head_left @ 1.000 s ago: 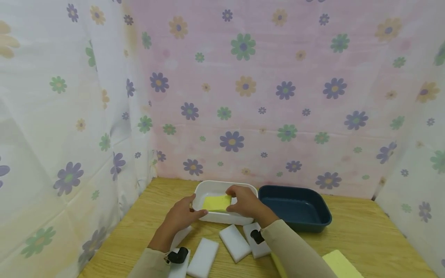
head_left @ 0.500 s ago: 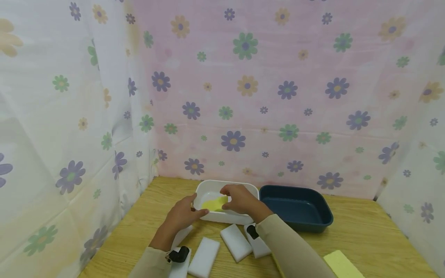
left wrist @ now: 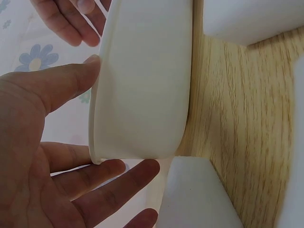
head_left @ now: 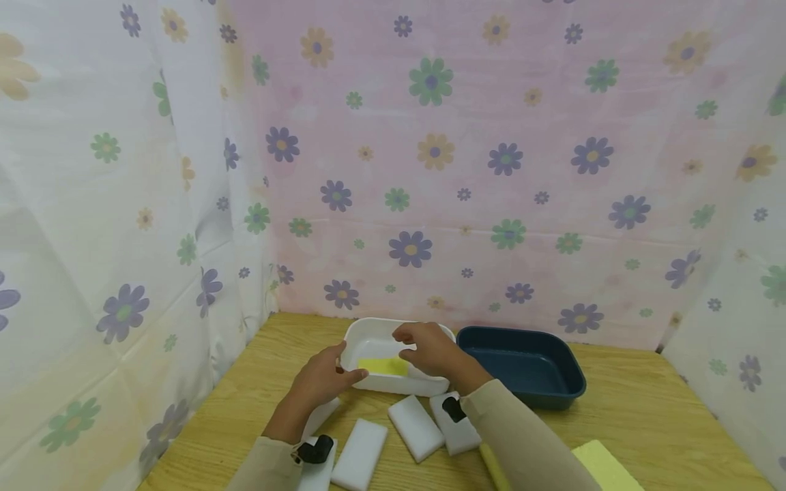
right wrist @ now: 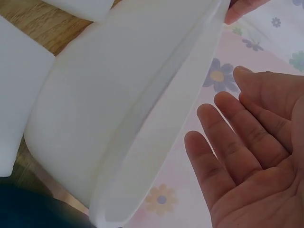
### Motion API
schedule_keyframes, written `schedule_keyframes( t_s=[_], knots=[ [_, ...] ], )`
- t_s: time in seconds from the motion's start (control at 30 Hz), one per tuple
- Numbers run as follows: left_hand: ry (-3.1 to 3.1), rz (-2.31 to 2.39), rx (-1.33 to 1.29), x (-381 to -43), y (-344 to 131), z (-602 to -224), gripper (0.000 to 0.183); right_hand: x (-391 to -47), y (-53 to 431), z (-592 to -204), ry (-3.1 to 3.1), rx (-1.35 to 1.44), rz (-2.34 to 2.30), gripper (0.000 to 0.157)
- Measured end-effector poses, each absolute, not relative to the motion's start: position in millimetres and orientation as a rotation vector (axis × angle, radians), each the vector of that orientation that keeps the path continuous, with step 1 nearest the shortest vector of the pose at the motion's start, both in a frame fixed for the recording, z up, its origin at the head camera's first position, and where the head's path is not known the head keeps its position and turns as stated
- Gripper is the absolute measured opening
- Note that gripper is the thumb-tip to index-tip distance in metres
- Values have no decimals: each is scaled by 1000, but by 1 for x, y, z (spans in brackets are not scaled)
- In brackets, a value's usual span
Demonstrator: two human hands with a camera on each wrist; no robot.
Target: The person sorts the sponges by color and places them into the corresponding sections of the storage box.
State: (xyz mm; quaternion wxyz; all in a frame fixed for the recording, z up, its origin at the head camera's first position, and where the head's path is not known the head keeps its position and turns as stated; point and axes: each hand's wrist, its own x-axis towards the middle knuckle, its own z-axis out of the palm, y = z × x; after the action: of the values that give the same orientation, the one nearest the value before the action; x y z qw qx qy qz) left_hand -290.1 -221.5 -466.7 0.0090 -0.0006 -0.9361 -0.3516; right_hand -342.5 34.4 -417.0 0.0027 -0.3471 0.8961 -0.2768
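A white plastic tub (head_left: pixel 399 384) stands at the back of the table, and a yellow sponge (head_left: pixel 382 367) lies flat inside it. My left hand (head_left: pixel 319 377) holds the tub's near left corner. In the left wrist view the thumb (left wrist: pixel 71 83) rests on the rim and the fingers reach round the tub's end. My right hand (head_left: pixel 434 351) is over the tub's right part, just above the sponge, with nothing in it. Its loosely bent fingers (right wrist: pixel 228 145) show apart from the tub's rim in the right wrist view.
A dark blue tub (head_left: pixel 522 368) stands right beside the white one. Several white sponges (head_left: pixel 359 455) lie in front of the tubs. A yellow sponge (head_left: pixel 604 467) lies at the front right, and another yellow piece (head_left: pixel 493 467) is partly hidden by my right sleeve. Flowered cloth (head_left: pixel 430 170) hangs behind.
One second ago my right hand pinched the yellow sponge; it has let go and risen slightly. The sponge now lies lower in the white tub. My left hand has stayed at the corner.
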Motion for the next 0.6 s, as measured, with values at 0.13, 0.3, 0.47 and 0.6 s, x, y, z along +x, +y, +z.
schedule_keyframes(
  t_s=[0.13, 0.3, 0.47, 0.6],
  knots=[
    [-2924, -1100, -7, -289, -221, -465, 96, -339, 42, -416, 2825, -1076, -891, 36],
    [-2934, -1076, 5, -288, -223, -465, 96, -330, 56, -411, 2792, -1063, -944, 39],
    [-2925, -1092, -32, -289, -224, -467, 98, -315, 81, -405, 2798, -1062, -1024, 39],
    [-2919, -1111, -37, -289, -224, -468, 98, -302, 104, -403, 2855, -1042, -1032, 39]
  ],
)
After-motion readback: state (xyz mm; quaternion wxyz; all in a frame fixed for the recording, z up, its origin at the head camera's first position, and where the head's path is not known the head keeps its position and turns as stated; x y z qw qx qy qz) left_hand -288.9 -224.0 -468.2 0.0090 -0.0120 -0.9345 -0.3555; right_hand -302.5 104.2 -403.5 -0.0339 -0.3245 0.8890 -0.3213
